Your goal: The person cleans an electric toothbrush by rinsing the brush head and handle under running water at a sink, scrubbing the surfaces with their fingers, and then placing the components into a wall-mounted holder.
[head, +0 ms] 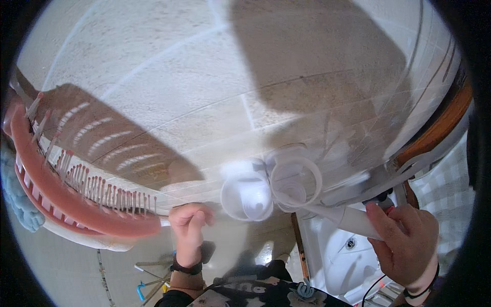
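Note:
My left hand [191,220], below centre left, is closed on the handle of a pink vented hairbrush [88,213]. The brush reaches up to the left edge, its row of ball-tipped pins facing the wall. At the lower right my right hand [406,240] grips a white tapered appliance [355,220], its narrow end pointing left. A small red glow and dark parts show by the fingers. The exact kind of appliance cannot be told. Between my hands, two translucent cups [245,195] [295,184] stand side by side by the tiled wall.
A white washbasin [345,253] with a drain lies below my right hand. Behind that hand hang a checked cloth [441,215] and a curved wooden edge [437,130]. Light blue fluffy material [19,195] is at the far left. A thin-legged stand [153,282] is below my left hand.

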Demonstrator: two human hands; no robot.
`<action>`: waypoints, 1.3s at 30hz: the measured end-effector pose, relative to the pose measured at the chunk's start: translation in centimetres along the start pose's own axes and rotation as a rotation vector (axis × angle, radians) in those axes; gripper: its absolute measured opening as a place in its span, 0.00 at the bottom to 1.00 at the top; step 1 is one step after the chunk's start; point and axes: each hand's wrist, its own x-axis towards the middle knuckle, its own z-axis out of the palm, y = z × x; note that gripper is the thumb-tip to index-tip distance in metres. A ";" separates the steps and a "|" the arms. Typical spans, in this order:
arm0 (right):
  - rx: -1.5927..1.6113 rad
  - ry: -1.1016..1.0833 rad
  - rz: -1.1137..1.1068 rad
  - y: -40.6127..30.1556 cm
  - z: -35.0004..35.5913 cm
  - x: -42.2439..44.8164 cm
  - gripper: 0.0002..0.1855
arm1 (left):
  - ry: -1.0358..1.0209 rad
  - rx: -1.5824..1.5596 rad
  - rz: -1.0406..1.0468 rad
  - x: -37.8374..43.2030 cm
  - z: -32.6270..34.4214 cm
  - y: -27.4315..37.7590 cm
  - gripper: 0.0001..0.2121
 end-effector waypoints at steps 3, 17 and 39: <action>0.028 0.051 -0.042 0.2 0.6 0.3 0.25 | 0.003 0.008 0.016 0.2 0.0 0.4 0.13; -0.341 0.120 -0.145 -1.1 0.4 1.8 0.15 | 0.018 -0.095 -0.053 0.3 0.1 0.6 0.13; 0.186 -0.132 0.083 -4.0 -1.2 0.3 0.22 | -0.080 -0.079 -0.028 0.5 -0.6 0.6 0.13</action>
